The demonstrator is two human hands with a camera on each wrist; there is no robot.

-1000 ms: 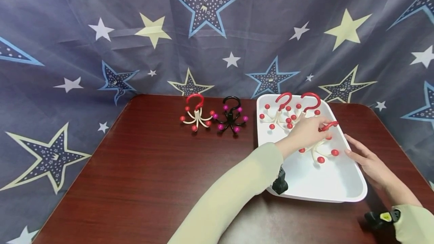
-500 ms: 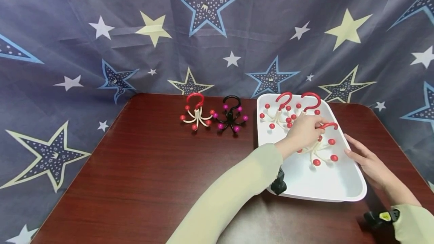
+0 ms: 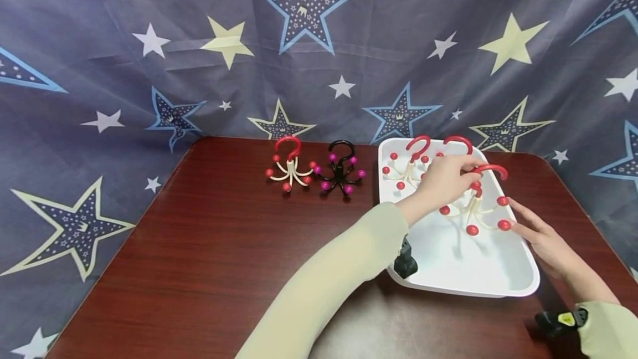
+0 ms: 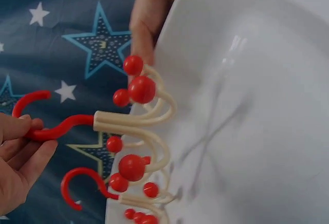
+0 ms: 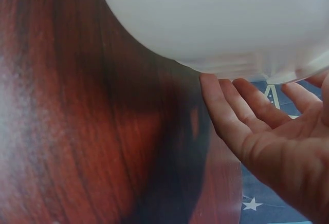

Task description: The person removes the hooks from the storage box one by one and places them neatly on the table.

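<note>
My left hand (image 3: 445, 180) pinches the red hook of a cream multi-arm hanger (image 4: 109, 122) with red ball tips. It hangs upright over the white tray (image 3: 458, 270), its shadow falling on the tray floor apart from it. Behind it in the tray stand two more such hangers, one a cream hanger (image 3: 410, 170) at the back left, the other partly hidden by my left hand, its red hook (image 3: 458, 140) showing. With fingers extended, my right hand (image 3: 548, 245) touches the tray's right side; in the right wrist view its fingertips (image 5: 208, 82) meet the tray wall.
Left of the tray, on the dark red wooden table (image 3: 224, 270), stand a cream hanger (image 3: 291, 169) with a red hook and a black hanger (image 3: 339, 173) with magenta balls. A star-patterned cloth (image 3: 189, 10) hangs behind the table and along its sides.
The left hand has raised the cream hanger upward from the tray floor, its hook now higher and over the tray's right rim. The right hand has stayed at the tray's side.
</note>
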